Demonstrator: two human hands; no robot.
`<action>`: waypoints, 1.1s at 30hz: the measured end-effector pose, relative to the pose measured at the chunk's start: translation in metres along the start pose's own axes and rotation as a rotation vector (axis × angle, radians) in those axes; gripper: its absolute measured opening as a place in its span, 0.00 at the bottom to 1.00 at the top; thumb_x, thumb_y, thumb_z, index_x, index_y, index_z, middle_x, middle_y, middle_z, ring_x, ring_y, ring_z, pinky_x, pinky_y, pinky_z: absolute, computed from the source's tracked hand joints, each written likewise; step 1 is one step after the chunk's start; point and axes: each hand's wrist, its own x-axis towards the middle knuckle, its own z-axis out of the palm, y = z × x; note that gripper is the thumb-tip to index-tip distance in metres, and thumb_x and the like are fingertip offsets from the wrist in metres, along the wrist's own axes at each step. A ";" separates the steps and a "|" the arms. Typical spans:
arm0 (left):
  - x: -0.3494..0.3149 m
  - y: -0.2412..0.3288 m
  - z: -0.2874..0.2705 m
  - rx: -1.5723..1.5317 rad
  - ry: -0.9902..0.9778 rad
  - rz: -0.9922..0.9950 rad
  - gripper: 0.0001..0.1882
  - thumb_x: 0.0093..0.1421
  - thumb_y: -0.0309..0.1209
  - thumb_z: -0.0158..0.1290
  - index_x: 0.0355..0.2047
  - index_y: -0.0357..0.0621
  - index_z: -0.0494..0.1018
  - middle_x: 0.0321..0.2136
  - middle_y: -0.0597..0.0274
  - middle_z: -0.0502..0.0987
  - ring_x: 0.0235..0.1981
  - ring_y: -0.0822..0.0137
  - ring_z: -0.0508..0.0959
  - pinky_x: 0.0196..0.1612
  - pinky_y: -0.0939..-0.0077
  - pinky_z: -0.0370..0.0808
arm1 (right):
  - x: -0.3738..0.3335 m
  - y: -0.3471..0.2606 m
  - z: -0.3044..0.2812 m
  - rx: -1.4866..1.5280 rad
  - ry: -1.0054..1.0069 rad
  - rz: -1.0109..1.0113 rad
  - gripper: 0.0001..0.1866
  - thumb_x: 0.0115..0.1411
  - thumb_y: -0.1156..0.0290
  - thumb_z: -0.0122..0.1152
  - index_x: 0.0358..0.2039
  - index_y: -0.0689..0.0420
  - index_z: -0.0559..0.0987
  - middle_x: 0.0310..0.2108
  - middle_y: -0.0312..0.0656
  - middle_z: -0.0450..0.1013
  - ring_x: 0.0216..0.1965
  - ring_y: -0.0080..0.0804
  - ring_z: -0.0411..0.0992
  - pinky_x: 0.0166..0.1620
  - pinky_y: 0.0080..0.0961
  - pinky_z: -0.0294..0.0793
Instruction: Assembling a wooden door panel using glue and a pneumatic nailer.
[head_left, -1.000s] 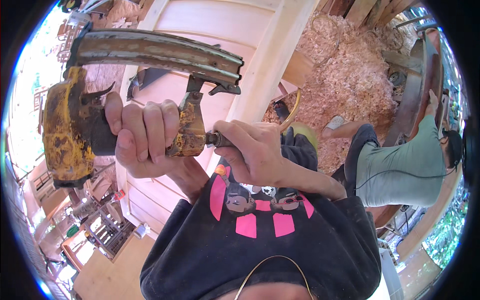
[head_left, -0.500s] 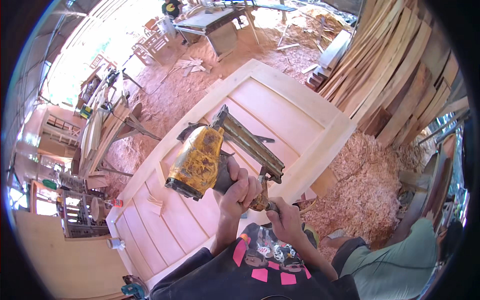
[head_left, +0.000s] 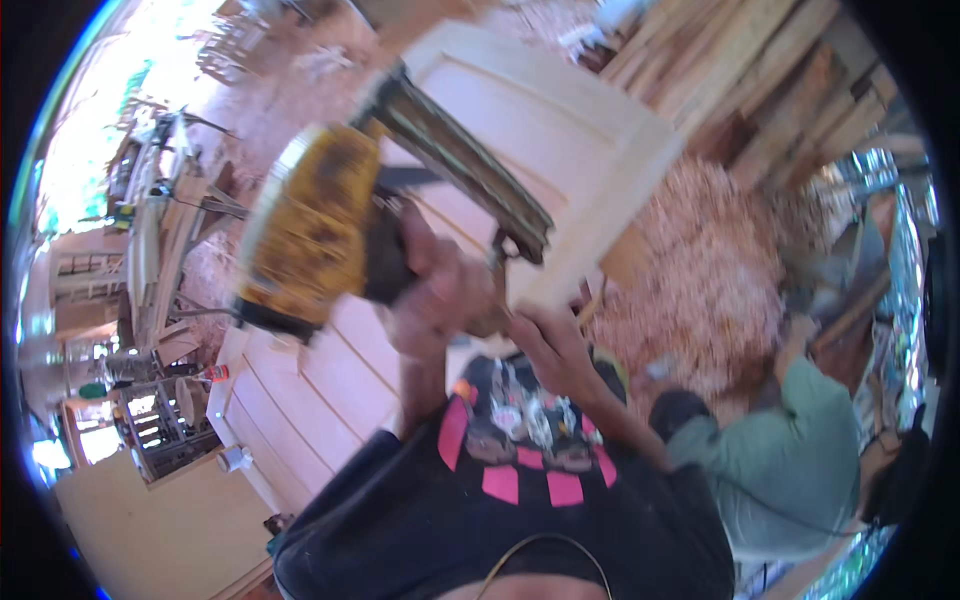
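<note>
A worn yellow nail gun (head_left: pixel 315 225) is raised close to me, its long dark magazine (head_left: pixel 465 165) slanting down to the right. My left hand (head_left: pixel 440 295) is closed around its black handle, blurred by motion. My right hand (head_left: pixel 558 350) is closed at the lower end of the handle, by the air fitting; the fitting itself is mostly hidden by the fingers. Below the tool lies a large pale wooden panelled door (head_left: pixel 320 400) with grooved boards and a frame. Neither hand touches the door.
To the right, a person in a green shirt (head_left: pixel 790 460) bends low beside a heap of wood shavings (head_left: pixel 690 280). Long planks (head_left: pixel 720 70) are stacked at the far right. On the left stand timber on trestles (head_left: pixel 150 240), a white cup (head_left: pixel 233 459) and a plywood sheet (head_left: pixel 150 520).
The nail gun and both hands have come up nearer to me, with the yellow body shifting left. My view has tilted, and the green-shirted person shows more fully.
</note>
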 end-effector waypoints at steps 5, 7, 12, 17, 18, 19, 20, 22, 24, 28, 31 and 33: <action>0.024 -0.010 -0.008 0.041 -0.170 0.014 0.11 0.68 0.24 0.50 0.39 0.51 0.58 0.15 0.78 0.63 0.10 0.82 0.64 0.20 0.81 0.62 | 0.002 0.001 0.005 -0.093 0.135 -0.006 0.14 0.63 0.58 0.67 0.30 0.56 0.78 0.14 0.43 0.69 0.16 0.43 0.72 0.22 0.35 0.66; 0.024 -0.008 -0.011 -0.064 -0.251 0.019 0.16 0.65 0.21 0.52 0.41 0.52 0.56 0.19 0.73 0.66 0.14 0.77 0.67 0.24 0.75 0.63 | 0.001 -0.003 0.005 -0.134 0.175 -0.049 0.15 0.63 0.57 0.68 0.31 0.56 0.78 0.14 0.43 0.69 0.16 0.42 0.73 0.23 0.35 0.67; 0.023 -0.018 0.003 0.014 -0.246 0.010 0.14 0.68 0.23 0.51 0.41 0.53 0.56 0.20 0.74 0.65 0.13 0.76 0.64 0.24 0.73 0.63 | -0.011 -0.002 -0.005 -0.105 0.259 -0.093 0.11 0.61 0.63 0.69 0.37 0.56 0.79 0.18 0.45 0.73 0.19 0.44 0.75 0.26 0.37 0.70; 0.006 -0.031 -0.024 -0.001 0.033 0.075 0.09 0.66 0.24 0.46 0.44 0.51 0.61 0.17 0.73 0.61 0.12 0.79 0.60 0.19 0.79 0.59 | -0.016 0.025 0.001 -0.202 0.241 -0.070 0.17 0.63 0.53 0.66 0.38 0.55 0.78 0.19 0.47 0.73 0.25 0.55 0.76 0.30 0.48 0.71; 0.012 -0.051 -0.014 0.028 0.148 0.066 0.08 0.67 0.25 0.47 0.43 0.50 0.61 0.17 0.74 0.61 0.12 0.80 0.60 0.20 0.81 0.60 | -0.021 0.035 -0.006 -0.234 0.292 -0.081 0.18 0.63 0.52 0.65 0.38 0.55 0.77 0.20 0.47 0.73 0.26 0.57 0.75 0.30 0.48 0.71; 0.020 -0.049 -0.024 0.056 0.015 -0.003 0.08 0.68 0.25 0.47 0.42 0.49 0.60 0.17 0.75 0.60 0.11 0.82 0.60 0.21 0.81 0.61 | -0.025 0.039 -0.005 -0.227 0.347 -0.079 0.18 0.63 0.51 0.65 0.37 0.55 0.77 0.21 0.50 0.74 0.26 0.58 0.75 0.31 0.51 0.71; 0.024 -0.047 -0.018 0.025 -0.118 -0.035 0.07 0.68 0.25 0.47 0.42 0.49 0.60 0.16 0.76 0.58 0.11 0.83 0.58 0.21 0.82 0.61 | -0.025 0.043 0.000 -0.219 0.373 -0.090 0.19 0.63 0.50 0.64 0.36 0.55 0.77 0.22 0.52 0.75 0.27 0.60 0.75 0.31 0.53 0.71; 0.027 -0.054 -0.004 0.094 -0.101 -0.006 0.07 0.68 0.25 0.47 0.40 0.49 0.60 0.15 0.76 0.56 0.11 0.83 0.56 0.21 0.83 0.60 | -0.032 0.036 -0.004 -0.233 0.416 -0.040 0.17 0.64 0.54 0.66 0.37 0.56 0.77 0.28 0.49 0.75 0.32 0.54 0.76 0.34 0.47 0.72; 0.026 -0.087 0.004 -0.039 -0.164 -0.088 0.07 0.68 0.25 0.47 0.39 0.50 0.60 0.15 0.76 0.54 0.11 0.82 0.56 0.20 0.83 0.58 | -0.052 0.046 -0.005 -0.395 0.655 -0.012 0.17 0.64 0.54 0.66 0.37 0.57 0.76 0.28 0.47 0.74 0.33 0.52 0.75 0.36 0.46 0.72; 0.004 -0.156 0.051 -0.142 -0.191 -0.338 0.05 0.68 0.25 0.46 0.41 0.48 0.61 0.15 0.72 0.54 0.12 0.80 0.56 0.19 0.81 0.56 | -0.123 0.036 -0.024 -0.417 0.894 0.252 0.19 0.64 0.54 0.66 0.36 0.60 0.77 0.29 0.48 0.76 0.33 0.50 0.77 0.36 0.41 0.73; -0.046 -0.191 0.103 -0.067 -0.287 -0.617 0.04 0.70 0.27 0.47 0.40 0.52 0.64 0.16 0.74 0.56 0.13 0.79 0.56 0.21 0.78 0.55 | -0.191 0.049 -0.020 -0.355 1.135 0.199 0.21 0.67 0.53 0.62 0.39 0.61 0.78 0.28 0.48 0.75 0.31 0.42 0.79 0.34 0.38 0.73; -0.068 -0.226 0.123 -0.269 -0.450 -0.763 0.07 0.68 0.23 0.49 0.41 0.50 0.65 0.17 0.72 0.60 0.13 0.77 0.58 0.20 0.75 0.58 | -0.228 0.054 -0.013 -0.312 1.243 0.192 0.21 0.69 0.53 0.59 0.39 0.62 0.78 0.27 0.45 0.74 0.30 0.36 0.77 0.34 0.37 0.73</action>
